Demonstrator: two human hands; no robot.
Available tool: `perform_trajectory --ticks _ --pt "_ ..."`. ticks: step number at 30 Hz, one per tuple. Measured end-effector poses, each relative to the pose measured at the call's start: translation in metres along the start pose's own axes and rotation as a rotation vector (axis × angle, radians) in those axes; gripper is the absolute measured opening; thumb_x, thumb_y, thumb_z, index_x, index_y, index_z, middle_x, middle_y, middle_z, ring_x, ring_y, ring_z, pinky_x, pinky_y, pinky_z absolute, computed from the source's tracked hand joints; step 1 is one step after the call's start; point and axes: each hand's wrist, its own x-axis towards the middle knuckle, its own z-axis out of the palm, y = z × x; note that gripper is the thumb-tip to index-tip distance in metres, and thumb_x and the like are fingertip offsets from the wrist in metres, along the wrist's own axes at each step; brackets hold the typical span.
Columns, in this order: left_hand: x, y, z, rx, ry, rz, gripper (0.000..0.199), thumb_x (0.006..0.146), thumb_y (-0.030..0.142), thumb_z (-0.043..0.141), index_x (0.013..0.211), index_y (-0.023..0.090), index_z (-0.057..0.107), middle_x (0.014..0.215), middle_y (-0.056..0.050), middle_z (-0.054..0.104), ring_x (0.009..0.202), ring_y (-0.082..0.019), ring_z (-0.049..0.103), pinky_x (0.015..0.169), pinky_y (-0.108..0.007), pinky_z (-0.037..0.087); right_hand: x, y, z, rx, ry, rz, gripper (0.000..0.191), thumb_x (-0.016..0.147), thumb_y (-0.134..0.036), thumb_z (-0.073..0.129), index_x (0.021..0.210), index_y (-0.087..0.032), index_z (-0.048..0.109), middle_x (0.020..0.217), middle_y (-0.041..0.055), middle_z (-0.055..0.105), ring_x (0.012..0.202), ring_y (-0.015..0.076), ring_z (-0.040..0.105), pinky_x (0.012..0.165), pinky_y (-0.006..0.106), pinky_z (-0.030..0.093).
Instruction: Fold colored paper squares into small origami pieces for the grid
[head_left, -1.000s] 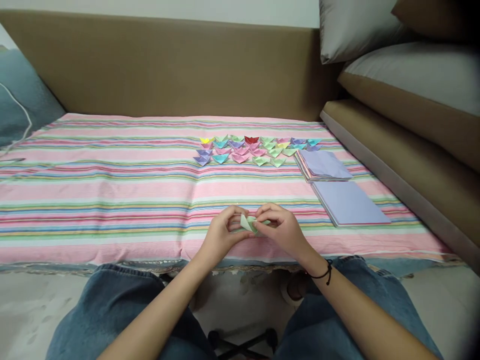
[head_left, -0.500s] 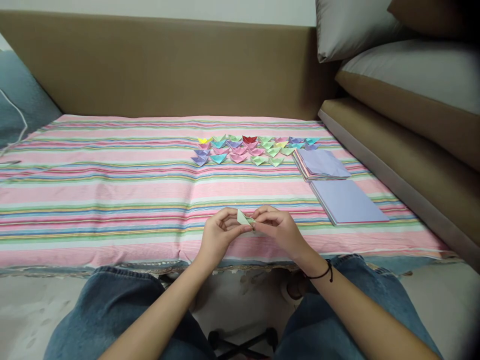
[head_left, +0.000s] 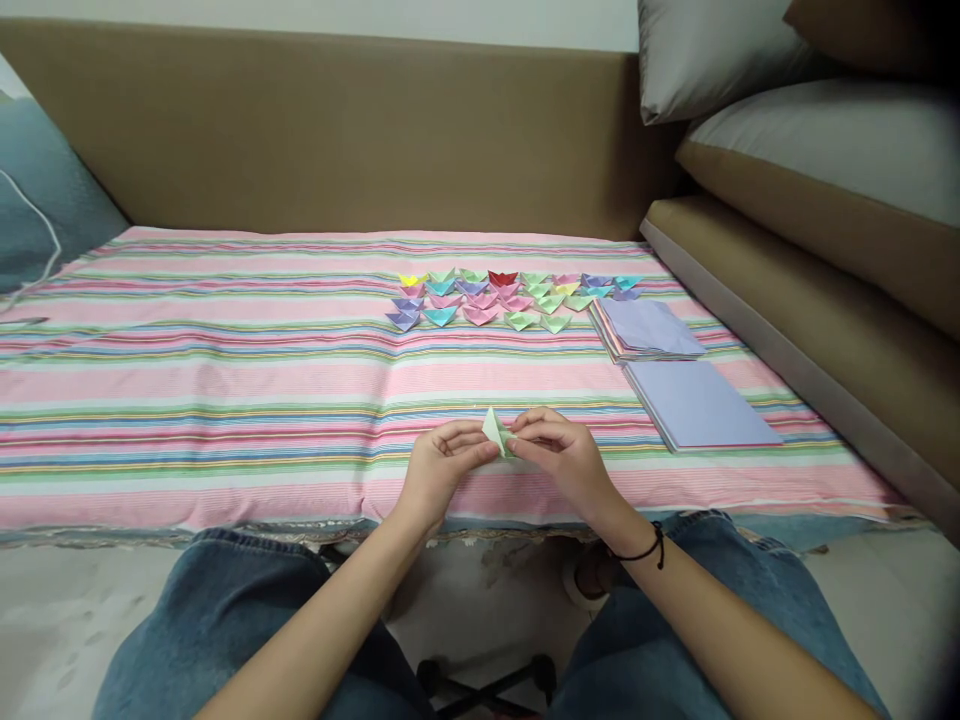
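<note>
A small pale green folded paper [head_left: 493, 428] is held up between my two hands, above the front part of the striped cloth. My left hand [head_left: 442, 467] pinches its lower left side between thumb and fingers. From the right, my right hand [head_left: 564, 452] grips the other side, thumb and fingers closed on it. One pale triangular face points upward; the lower folds are partly hidden by my fingertips. Farther back, several small folded paper boats [head_left: 480, 315] in many colours stand in rows on the cloth.
Two stacks of square paper lie to the right, a rear lilac stack [head_left: 652, 328] and a nearer lilac stack [head_left: 705, 405]. Grey and brown cushions [head_left: 817, 290] are piled along the right edge. A brown backboard [head_left: 360, 130] rises behind the striped cloth [head_left: 225, 385].
The green folded paper has turned more upright, its pale point now facing up, and shifted slightly right. Both hands keep hold of it.
</note>
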Motion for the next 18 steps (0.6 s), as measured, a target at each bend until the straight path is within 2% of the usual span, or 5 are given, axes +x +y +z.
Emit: perform_trajectory --ticks 4,12,15,18 --pt "0.000 -0.002 0.001 -0.026 0.065 -0.016 0.027 0.053 0.024 0.083 0.074 0.014 0.069 0.068 -0.004 0.072 0.065 -0.015 0.066 0.069 -0.026 0.053 0.000 0.003 0.001 0.022 -0.034 0.014 0.016 0.069 -0.038 0.071 0.063 -0.022 0.070 0.084 0.0052 0.057 0.083 0.0200 0.057 0.065 0.031 0.051" --pt "-0.003 0.001 0.004 -0.053 0.141 0.007 0.025 0.051 0.023 0.084 0.066 0.014 0.066 0.062 0.000 0.069 0.058 -0.011 0.063 0.063 -0.021 0.051 -0.001 0.003 0.002 0.038 -0.046 0.018 0.017 0.073 -0.038 0.069 0.069 -0.022 0.071 0.081 0.0049 0.058 0.085 0.0203 0.058 0.070 0.031 0.051" --pt "-0.004 0.002 0.006 -0.116 0.202 -0.008 0.026 0.051 0.023 0.083 0.066 0.014 0.064 0.062 0.000 0.069 0.060 -0.011 0.064 0.066 -0.023 0.051 -0.003 0.001 0.006 0.134 -0.043 0.108 0.024 0.078 -0.042 0.063 0.093 -0.023 0.067 0.087 0.0044 0.062 0.087 0.0200 0.061 0.073 0.033 0.052" --pt "-0.006 0.001 0.007 -0.122 0.220 0.010 0.026 0.053 0.022 0.082 0.068 0.014 0.063 0.063 0.001 0.068 0.059 -0.011 0.063 0.065 -0.022 0.050 -0.005 0.003 0.013 0.212 -0.026 0.175 0.047 0.067 -0.037 0.074 0.108 -0.024 0.057 0.090 0.0025 0.061 0.088 0.0197 0.062 0.070 0.030 0.053"
